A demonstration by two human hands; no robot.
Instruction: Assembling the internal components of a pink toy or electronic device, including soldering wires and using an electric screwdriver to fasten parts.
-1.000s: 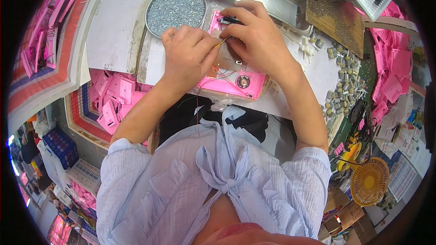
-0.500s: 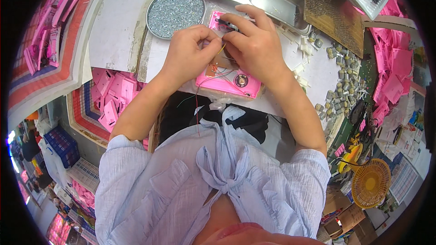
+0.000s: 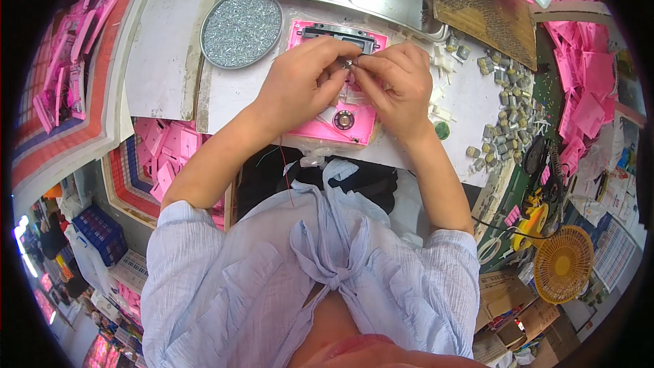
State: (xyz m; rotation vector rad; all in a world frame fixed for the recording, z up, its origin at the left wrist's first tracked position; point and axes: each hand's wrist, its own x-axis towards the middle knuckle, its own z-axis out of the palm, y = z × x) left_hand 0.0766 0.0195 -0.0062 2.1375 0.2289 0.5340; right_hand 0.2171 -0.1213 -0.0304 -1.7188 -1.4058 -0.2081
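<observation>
Over a pink plastic casing (image 3: 315, 129) on the worktable, my left hand (image 3: 303, 80) and my right hand (image 3: 398, 85) meet fingertip to fingertip. Both are closed in a pinch around something tiny and shiny, too small to name. A dark grey slotted part (image 3: 340, 30) lies across the casing's far end, partly behind my fingers. Toward the near edge sits a round speaker (image 3: 344, 119). Thin red wire (image 3: 285, 169) trails down over the table's front edge, left of the casing. My hands hide the casing's middle.
Left of the casing stands a round tray (image 3: 206, 35) full of small screws. A steel compartment tray (image 3: 388, 1) and a brown board (image 3: 477, 10) are behind. Several small motors (image 3: 505, 116) lie at right, near white plastic parts (image 3: 443, 61). Pink parts (image 3: 178, 143) fill a bin at left.
The dark grey part now lies across the casing's far end, my right hand having left it. My hands have come together lower over the casing. The whole view has shifted slightly.
</observation>
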